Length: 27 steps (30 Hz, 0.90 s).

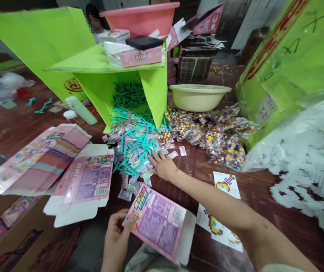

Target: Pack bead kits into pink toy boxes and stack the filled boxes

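My left hand (pixel 120 231) grips the left edge of a pink and purple printed carton (pixel 162 221), with the thumb on its face. The carton tilts above my lap, and a white flap sticks out at its right end. My right hand (pixel 163 167) reaches forward with fingers spread at the right side of a heap of teal plastic sticks (pixel 135 151). Small pink and pale green sachets (pixel 124 194) lie under and around the sticks. Whether a fingertip presses on a sachet or a stick I cannot tell.
Flattened pink cartons (pixel 90 181) lie at left. A green box (pixel 153 90) stands behind the heap. Bags of colourful beads (pixel 224 139) and a cream basin (pixel 200 98) sit at right, near pattern cards (pixel 227 185) and white pegboards (pixel 292 200). A person sits at the back.
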{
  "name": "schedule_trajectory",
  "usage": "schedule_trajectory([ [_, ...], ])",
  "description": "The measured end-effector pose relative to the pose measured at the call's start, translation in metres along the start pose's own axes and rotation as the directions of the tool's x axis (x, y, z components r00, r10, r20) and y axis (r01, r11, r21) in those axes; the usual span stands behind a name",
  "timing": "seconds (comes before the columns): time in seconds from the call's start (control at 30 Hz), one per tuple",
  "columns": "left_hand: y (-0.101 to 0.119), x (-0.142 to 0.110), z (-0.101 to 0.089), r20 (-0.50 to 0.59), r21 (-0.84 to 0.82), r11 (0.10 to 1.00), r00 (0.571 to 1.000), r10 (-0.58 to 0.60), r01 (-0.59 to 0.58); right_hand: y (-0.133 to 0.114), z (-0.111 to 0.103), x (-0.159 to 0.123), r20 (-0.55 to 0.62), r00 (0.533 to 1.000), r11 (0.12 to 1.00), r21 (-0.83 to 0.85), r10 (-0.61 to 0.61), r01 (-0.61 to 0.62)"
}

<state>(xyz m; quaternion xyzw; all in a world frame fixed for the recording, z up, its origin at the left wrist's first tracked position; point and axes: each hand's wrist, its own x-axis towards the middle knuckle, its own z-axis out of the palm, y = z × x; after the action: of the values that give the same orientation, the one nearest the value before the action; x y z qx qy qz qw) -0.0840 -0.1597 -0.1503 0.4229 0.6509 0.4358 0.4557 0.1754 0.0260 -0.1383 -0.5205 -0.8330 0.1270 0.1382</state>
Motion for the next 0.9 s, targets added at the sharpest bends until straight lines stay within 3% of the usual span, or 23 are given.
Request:
schedule_trajectory([
  [0.07, -0.015, -0.009, -0.011, 0.017, 0.104, 0.988, 0.994, 0.11, -0.111, 0.006, 0.01, -0.017, -0.012, 0.999, 0.999, 0.028, -0.03, 0.031],
  [0.13, -0.018, -0.012, -0.016, 0.038, 0.317, 0.897, 0.949, 0.312, -0.308, 0.016, 0.012, -0.041, -0.014, 0.997, 0.994, 0.075, -0.077, 0.078],
  [0.2, -0.007, -0.008, -0.014, 0.137, 0.498, 0.702, 0.846, 0.515, -0.508, 0.026, 0.007, -0.063, -0.027, 0.994, 0.985, 0.136, -0.106, 0.109],
  [0.27, 0.012, 0.002, -0.005, 0.331, 0.531, 0.496, 0.708, 0.624, -0.686, 0.035, -0.001, -0.076, -0.069, 0.994, 0.974, 0.203, -0.087, 0.1],
  [0.33, 0.034, 0.015, 0.009, 0.569, 0.449, 0.34, 0.559, 0.603, -0.826, 0.043, -0.012, -0.078, -0.15, 0.989, 0.961, 0.275, 0.002, 0.04],
  [0.4, 0.052, 0.028, 0.026, 0.762, 0.357, 0.216, 0.417, 0.495, -0.909, 0.051, -0.025, -0.067, -0.251, 0.953, 0.932, 0.355, 0.171, -0.074],
  [0.47, 0.061, 0.039, 0.042, 0.861, 0.281, 0.142, 0.314, 0.399, -0.949, 0.061, -0.036, -0.044, -0.311, 0.871, 0.865, 0.453, 0.38, -0.216],
  [0.53, 0.062, 0.045, 0.056, 0.9, 0.221, 0.115, 0.248, 0.358, -0.968, 0.071, -0.042, -0.015, -0.269, 0.785, 0.757, 0.553, 0.558, -0.348],
  [0.57, 0.06, 0.046, 0.062, 0.905, 0.208, 0.121, 0.238, 0.353, -0.971, 0.074, -0.042, 0.001, -0.214, 0.752, 0.693, 0.595, 0.623, -0.406],
  [0.67, 0.052, 0.044, 0.072, 0.877, 0.228, 0.148, 0.268, 0.398, -0.963, 0.078, -0.035, 0.041, -0.021, 0.681, 0.516, 0.67, 0.732, -0.534],
  [0.77, 0.048, 0.036, 0.067, 0.846, 0.244, 0.124, 0.274, 0.458, -0.962, 0.075, -0.031, 0.056, 0.096, 0.634, 0.401, 0.699, 0.767, -0.592],
  [0.8, 0.048, 0.033, 0.063, 0.841, 0.267, 0.122, 0.293, 0.456, -0.956, 0.075, -0.033, 0.054, 0.122, 0.633, 0.38, 0.707, 0.765, -0.596],
  [0.83, 0.049, 0.031, 0.058, 0.833, 0.31, 0.135, 0.337, 0.438, -0.941, 0.075, -0.037, 0.049, 0.146, 0.638, 0.365, 0.714, 0.756, -0.597],
  [0.9, 0.052, 0.03, 0.047, 0.804, 0.417, 0.203, 0.464, 0.373, -0.886, 0.076, -0.049, 0.034, 0.195, 0.654, 0.343, 0.724, 0.731, -0.599],
])
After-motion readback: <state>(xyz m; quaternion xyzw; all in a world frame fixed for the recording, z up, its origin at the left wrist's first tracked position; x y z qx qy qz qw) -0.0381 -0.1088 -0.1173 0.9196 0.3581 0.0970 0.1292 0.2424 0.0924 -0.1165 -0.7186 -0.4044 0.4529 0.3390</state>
